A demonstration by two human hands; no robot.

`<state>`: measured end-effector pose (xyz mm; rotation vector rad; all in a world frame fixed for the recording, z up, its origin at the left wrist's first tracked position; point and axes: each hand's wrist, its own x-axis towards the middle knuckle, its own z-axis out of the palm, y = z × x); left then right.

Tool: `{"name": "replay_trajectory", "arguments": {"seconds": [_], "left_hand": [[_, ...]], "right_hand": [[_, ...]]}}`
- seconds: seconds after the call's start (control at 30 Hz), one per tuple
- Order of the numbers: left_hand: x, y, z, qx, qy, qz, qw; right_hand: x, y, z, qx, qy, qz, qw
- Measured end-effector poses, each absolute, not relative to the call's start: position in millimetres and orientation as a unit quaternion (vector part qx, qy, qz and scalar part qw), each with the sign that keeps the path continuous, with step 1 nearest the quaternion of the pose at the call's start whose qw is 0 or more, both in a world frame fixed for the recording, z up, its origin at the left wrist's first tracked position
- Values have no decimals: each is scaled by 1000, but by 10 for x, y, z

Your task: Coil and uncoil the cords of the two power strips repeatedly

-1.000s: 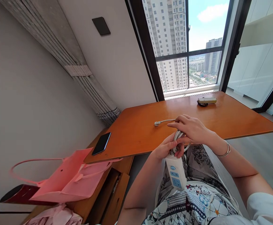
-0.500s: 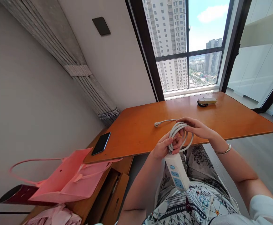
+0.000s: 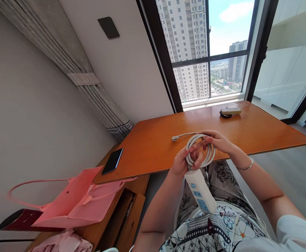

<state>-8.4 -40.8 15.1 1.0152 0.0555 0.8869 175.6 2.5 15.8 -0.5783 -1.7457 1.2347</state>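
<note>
Loops of a white power cord (image 3: 211, 158) are held between both hands over the table's near edge. My left hand (image 3: 182, 161) is closed around the left side of the coil, close to where the cord enters the white power strip (image 3: 200, 191). The strip hangs tilted below that hand, its blue sockets facing up, above my lap. My right hand (image 3: 216, 140) grips the top right of the coil with thumb and fingers. From there the cord's free end runs left to a plug (image 3: 175, 138) lying on the table.
The orange-brown table (image 3: 147, 140) carries a black phone (image 3: 112, 161) at its left and a second power strip (image 3: 230, 111) with a dark cord at the far right. Left of the table are a pink bag (image 3: 74, 199) and an open drawer (image 3: 129, 220). A window stands behind.
The cord loops have drawn into a rounder, neater coil, and my right fingers have shifted onto its top. The power strip has swung slightly right. The view has shifted a little.
</note>
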Motion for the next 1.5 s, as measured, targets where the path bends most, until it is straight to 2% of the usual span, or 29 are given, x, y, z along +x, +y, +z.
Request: {"name": "replay_trajectory", "arguments": {"seconds": [0.2,0.37,0.43,0.5,0.57,0.63,0.7,0.77,0.93,1.13,1.23,1.37,1.5], "left_hand": [[-161,-450,281,462,61,498,731],[-341,-460,425,455,83,601,652],[-400,-459,481,459,79,634,617],[-432,-450,524,467,81,656,588],[-437,-435,549,473,95,672,562],[-424,-422,561,474,117,686,540],[-406,-415,564,477,134,695,521],[-391,-412,559,484,140,698,509],[-375,-373,478,511,140,673,516],[-358,-305,296,535,161,601,571],[-327,-299,221,607,165,549,550],[-272,-308,148,668,182,517,503],[-198,-330,70,661,158,390,621]], "right_hand": [[1883,46,-20,-236,-757,432,429],[2034,121,-339,-334,-760,398,391],[2078,163,-488,-355,-740,399,408],[2108,184,-606,-361,-712,379,468],[2129,169,-659,-368,-689,313,540],[2148,111,-633,-377,-692,212,578],[2169,25,-539,-371,-730,120,562],[2189,-73,-407,-345,-785,58,511],[2193,-308,-26,-272,-872,-88,398],[2001,-563,409,-177,-908,-149,349],[1847,-622,541,-134,-918,-175,329],[1716,-580,627,-135,-916,-176,333],[1729,-449,649,-221,-889,-109,386]]}}
